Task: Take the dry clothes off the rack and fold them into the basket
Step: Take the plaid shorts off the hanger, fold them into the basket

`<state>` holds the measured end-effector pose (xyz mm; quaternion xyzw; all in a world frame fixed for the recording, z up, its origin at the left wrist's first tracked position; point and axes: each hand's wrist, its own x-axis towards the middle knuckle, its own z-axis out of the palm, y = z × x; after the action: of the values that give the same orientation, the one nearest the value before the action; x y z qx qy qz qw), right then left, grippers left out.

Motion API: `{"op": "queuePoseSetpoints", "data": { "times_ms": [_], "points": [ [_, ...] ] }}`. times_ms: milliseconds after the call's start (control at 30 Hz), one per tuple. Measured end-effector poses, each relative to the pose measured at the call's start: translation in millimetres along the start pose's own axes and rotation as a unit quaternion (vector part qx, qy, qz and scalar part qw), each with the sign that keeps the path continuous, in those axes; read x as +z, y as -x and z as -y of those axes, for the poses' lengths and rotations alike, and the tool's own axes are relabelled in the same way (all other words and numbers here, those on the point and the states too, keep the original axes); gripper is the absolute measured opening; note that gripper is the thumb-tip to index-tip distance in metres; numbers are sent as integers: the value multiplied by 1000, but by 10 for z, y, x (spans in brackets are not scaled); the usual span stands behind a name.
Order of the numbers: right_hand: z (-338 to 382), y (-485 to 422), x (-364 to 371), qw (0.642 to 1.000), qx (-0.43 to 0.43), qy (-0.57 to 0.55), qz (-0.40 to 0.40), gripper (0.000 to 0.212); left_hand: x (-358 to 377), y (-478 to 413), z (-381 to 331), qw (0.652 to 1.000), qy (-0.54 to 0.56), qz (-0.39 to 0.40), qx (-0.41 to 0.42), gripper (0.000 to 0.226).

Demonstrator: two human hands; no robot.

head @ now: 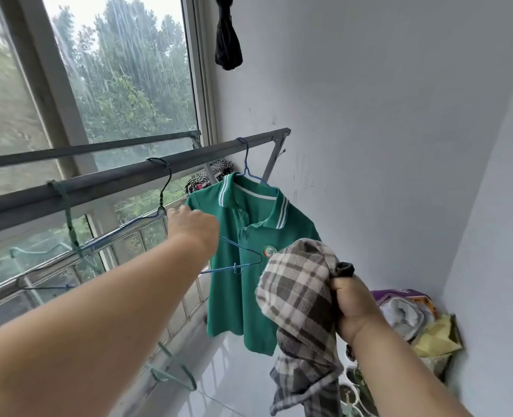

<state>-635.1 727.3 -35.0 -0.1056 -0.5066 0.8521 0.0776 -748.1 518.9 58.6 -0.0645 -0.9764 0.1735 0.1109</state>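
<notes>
Fingers of right hand clutching plaid cloth, left hand unclear at polo edge

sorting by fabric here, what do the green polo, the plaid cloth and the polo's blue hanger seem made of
Green polo: likely knit cotton or polyester blend, matte, with a ribbed striped collar. Plaid cloth: soft woven, flannel-like, matte; it slumps in limp folds. Blue hanger: thin wire, probably plastic-coated, judging by its smooth colour.

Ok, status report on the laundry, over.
Left hand at an empty hanger on the rail, grip hidden. Right hand grips plaid cloth. Green polo hangs on the rail, nothing blocking it.
</notes>
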Motion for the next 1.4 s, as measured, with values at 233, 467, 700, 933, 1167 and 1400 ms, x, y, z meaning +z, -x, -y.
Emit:
{"op": "queuePoseSetpoints", "data": {
  "times_ms": [233, 467, 700, 933, 1167, 1400],
  "points": [
    [136, 190, -265, 998, -34, -13, -45, 27, -144, 182, -363, 998, 54, -3, 43, 31],
    [563, 792, -685, 996, -83, 8, -21, 47, -607, 492, -1054, 931, 326, 130, 97, 40],
    [902, 1238, -1254, 992, -107, -23, -69, 34, -575, 1138, -1764, 754, 539, 367, 73, 85],
    [967, 1644, -1752, 992, -108, -2, -71, 30, -92, 1761, -2593, 445, 701, 551, 88, 83],
    [879, 2110, -2165, 996, -80, 34, -22, 35, -92, 2162, -2943, 237, 887, 393, -55, 53],
    [539, 2222, -2528, 983, 10, 171, -69, 30, -483, 2306, -2692, 250, 949, 191, -30, 50]
  ]
}}
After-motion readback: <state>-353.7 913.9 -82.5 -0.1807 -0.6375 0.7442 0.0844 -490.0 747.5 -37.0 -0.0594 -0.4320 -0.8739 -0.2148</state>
